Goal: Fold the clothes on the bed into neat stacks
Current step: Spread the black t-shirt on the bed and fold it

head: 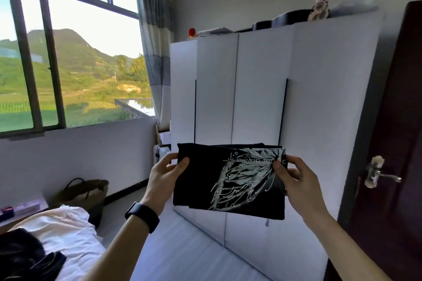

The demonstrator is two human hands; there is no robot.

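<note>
My left hand (167, 172) and right hand (294, 178) pinch the shirt (205, 180); I'd hold its folds tight, setting it on the bed (75, 232), eight o'clock.

White wardrobe (262, 98) faces a sunlit window (68, 52) (green hills beyond).

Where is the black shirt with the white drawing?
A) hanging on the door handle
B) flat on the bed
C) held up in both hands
C: the left hand and right hand each pinch a side of the folded shirt, in the air before the wardrobe.
</note>
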